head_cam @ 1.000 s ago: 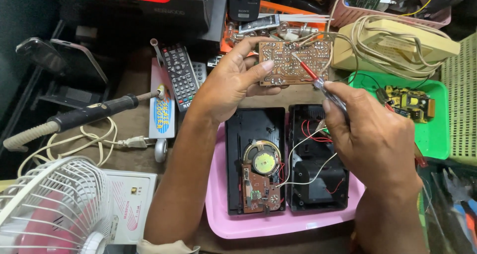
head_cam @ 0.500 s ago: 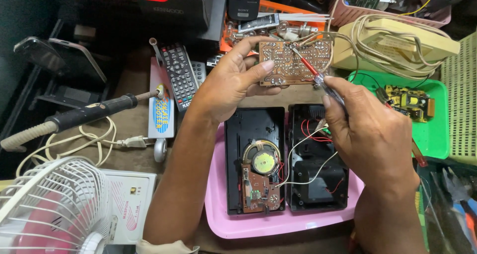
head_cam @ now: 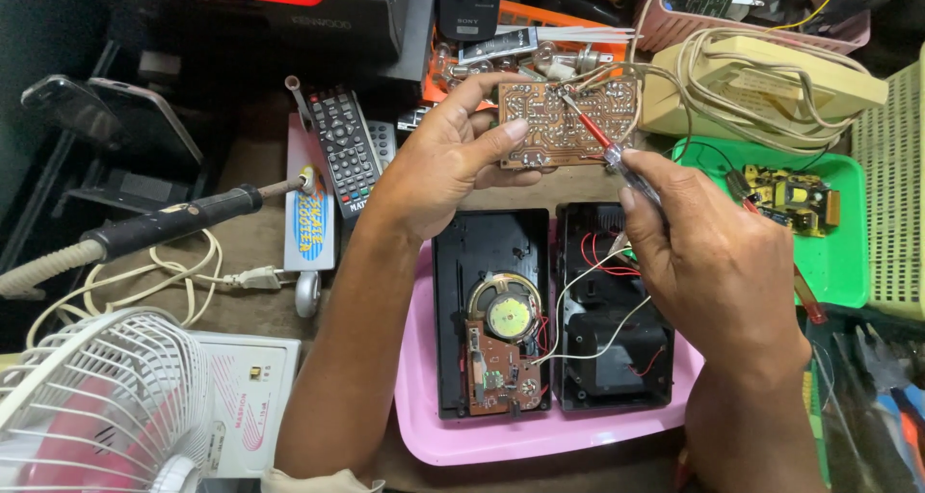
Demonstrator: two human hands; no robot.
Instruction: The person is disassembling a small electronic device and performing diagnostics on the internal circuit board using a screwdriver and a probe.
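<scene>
At twelve o'clock in my view, the board (head_cam: 564, 127) is lifted clear of the bench, solder side toward me. My left hand (head_cam: 453, 160) pinches it along its left edge, thumb laid across the face and fingers curled behind. My right hand (head_cam: 708, 252) is closed around a red-shafted screwdriver (head_cam: 602, 144), held like a pen, and its tip rests on the board's upper middle, among the solder joints.

Thin wires (head_cam: 588, 291) trail from the board's lower right down to six o'clock, where two black case halves lie open, side by side, on a pink tray (head_cam: 424, 397). In the left half (head_cam: 491, 310) sit a round speaker (head_cam: 506, 312) and a small brown board; the right half (head_cam: 617, 310) holds only loose red and white leads. So I judge the opening-up done: the case is apart, the board is out yet tethered, and probing is under way. Closing it all up is left.

Out at nine o'clock a soldering iron (head_cam: 173, 223) lies untouched on the bench, its cord coiled beneath, with a remote (head_cam: 342, 151) just beyond it. A white fan (head_cam: 96, 406) fills seven o'clock. At three o'clock a green tray (head_cam: 838, 262) carries another small board, and a cream telephone (head_cam: 771, 79) sits at two o'clock.
</scene>
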